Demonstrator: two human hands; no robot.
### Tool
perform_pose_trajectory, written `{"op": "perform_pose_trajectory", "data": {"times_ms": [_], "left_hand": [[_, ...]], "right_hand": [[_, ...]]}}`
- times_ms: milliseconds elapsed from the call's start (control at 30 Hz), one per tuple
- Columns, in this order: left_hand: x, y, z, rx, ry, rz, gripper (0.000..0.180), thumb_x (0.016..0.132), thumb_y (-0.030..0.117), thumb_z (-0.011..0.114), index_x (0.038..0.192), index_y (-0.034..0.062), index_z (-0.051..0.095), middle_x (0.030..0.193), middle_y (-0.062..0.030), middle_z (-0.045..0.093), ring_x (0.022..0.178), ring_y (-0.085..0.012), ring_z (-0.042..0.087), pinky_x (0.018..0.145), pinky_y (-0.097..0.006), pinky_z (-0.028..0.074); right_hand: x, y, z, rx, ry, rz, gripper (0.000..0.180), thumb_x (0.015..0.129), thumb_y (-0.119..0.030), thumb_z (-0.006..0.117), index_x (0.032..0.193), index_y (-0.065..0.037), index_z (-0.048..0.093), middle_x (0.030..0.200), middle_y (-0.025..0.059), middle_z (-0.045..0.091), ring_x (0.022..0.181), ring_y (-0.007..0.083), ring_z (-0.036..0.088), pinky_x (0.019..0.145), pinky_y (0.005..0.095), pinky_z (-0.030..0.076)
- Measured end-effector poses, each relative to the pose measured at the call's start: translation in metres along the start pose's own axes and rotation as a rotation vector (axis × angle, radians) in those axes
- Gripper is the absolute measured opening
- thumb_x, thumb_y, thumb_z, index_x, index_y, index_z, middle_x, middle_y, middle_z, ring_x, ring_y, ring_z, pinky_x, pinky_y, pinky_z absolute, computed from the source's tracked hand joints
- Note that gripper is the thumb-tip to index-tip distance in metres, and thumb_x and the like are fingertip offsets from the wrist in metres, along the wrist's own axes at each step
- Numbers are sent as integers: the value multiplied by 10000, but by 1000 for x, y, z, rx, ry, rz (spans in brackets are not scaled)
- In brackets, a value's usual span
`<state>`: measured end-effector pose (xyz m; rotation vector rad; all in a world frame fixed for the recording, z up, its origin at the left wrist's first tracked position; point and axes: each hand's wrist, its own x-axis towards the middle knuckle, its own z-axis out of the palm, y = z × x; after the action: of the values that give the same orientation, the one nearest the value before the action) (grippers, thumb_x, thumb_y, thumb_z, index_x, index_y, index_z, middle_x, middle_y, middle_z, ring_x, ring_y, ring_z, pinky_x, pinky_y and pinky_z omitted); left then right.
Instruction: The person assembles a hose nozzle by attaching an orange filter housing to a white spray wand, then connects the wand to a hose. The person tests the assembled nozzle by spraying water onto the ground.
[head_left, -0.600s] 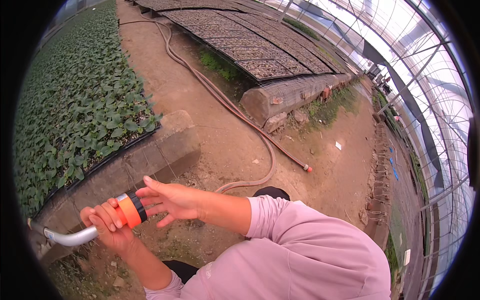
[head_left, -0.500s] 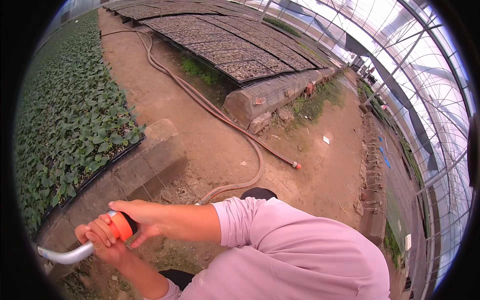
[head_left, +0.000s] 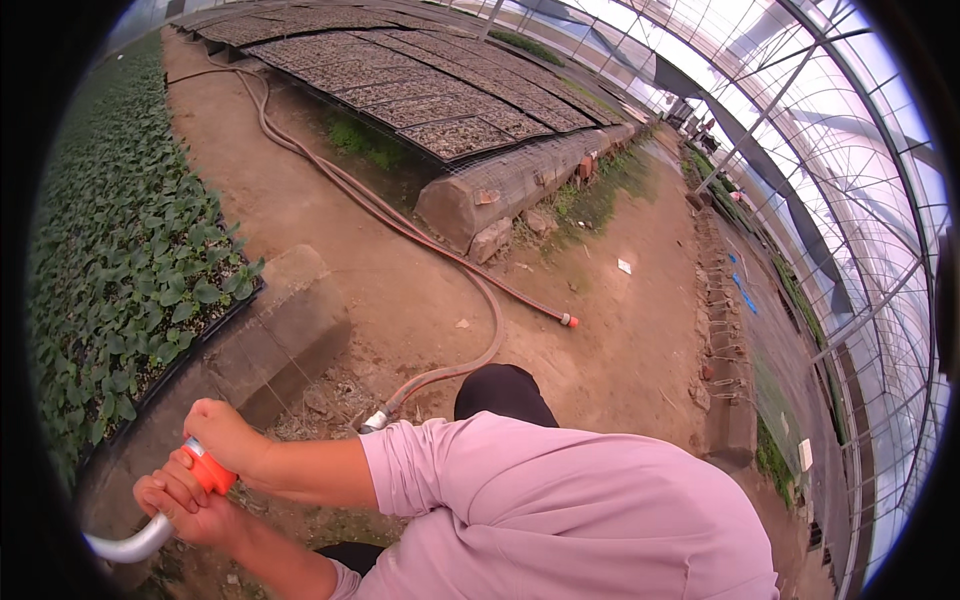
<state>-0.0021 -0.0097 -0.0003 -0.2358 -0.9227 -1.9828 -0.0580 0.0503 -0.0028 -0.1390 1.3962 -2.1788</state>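
I hold a watering wand with an orange grip [head_left: 208, 470] and a curved silver tube [head_left: 130, 543] at the lower left. My right hand [head_left: 228, 438], reaching across from a pink sleeve, is closed over the top of the orange grip. Just below it, my left hand [head_left: 180, 505] is wrapped around the wand where grip meets tube. The tube points left, toward the bed of green seedlings [head_left: 130, 270]. A brown hose [head_left: 440, 375] lies on the dirt behind my hands and ends in a metal coupling [head_left: 375, 420] near my right arm.
A concrete curb [head_left: 285, 325] borders the seedling bed. Dark seed trays on a raised bench [head_left: 400, 90] stretch ahead, with a stone wall end [head_left: 490, 200]. A second hose ends in an orange tip [head_left: 570, 320] on the dirt path. Greenhouse glazing [head_left: 850, 200] runs along the right.
My right hand, earlier with fingers spread over the orange grip, has closed on it. Both hands and the wand sit lower and further left in view.
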Motion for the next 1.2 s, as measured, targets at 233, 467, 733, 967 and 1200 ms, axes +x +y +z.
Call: {"op": "perform_pose_trajectory", "data": {"times_ms": [233, 467, 733, 967, 1200], "left_hand": [[-10, -24, 13, -11, 2, -29, 222, 946, 265, 457, 799, 106, 408, 535, 60, 277, 467, -44, 265, 682, -253, 352], [-17, -25, 26, 251, 98, -171, 552, 825, 374, 641, 1190, 36, 402, 1026, -84, 515, 1004, -194, 512, 912, -376, 400], [-36, 63, 33, 1768, -440, 31, 717, 624, 188, 785, 1235, 42, 438, 1161, -142, 532, 1028, -290, 537, 862, -371, 444], [-69, 46, -13, 1989, -332, -572, 766, 665, 192, 743, 1282, 58, 310, 1015, -157, 599, 806, -325, 626, 615, -404, 504], [-104, 17, -19, 1974, -345, -680, 720, 629, 198, 762, 1201, 60, 347, 1039, -172, 559, 885, -360, 589, 697, -433, 495]], "right_hand": [[9, 3, -37, -129, -45, -291, 81, 821, -100, 451, 790, -35, 489, 761, 20, 503, 728, 92, 462, 671, 241, 411], [28, -55, -57, -305, -149, -321, 69, 826, -75, 464, 880, -34, 472, 797, 28, 535, 751, 93, 524, 671, 246, 440], [20, -31, -24, -688, -202, -425, 127, 795, -140, 522, 855, -29, 524, 746, 111, 600, 686, 254, 596, 648, 355, 469], [-19, 42, -17, -565, -358, -245, 206, 787, -188, 557, 924, -40, 515, 818, 133, 615, 751, 302, 602, 707, 371, 471], [-20, 85, -48, -426, -91, 552, 312, 804, -288, 544, 871, 17, 557, 848, 148, 614, 776, 214, 587, 696, 347, 464]]}}
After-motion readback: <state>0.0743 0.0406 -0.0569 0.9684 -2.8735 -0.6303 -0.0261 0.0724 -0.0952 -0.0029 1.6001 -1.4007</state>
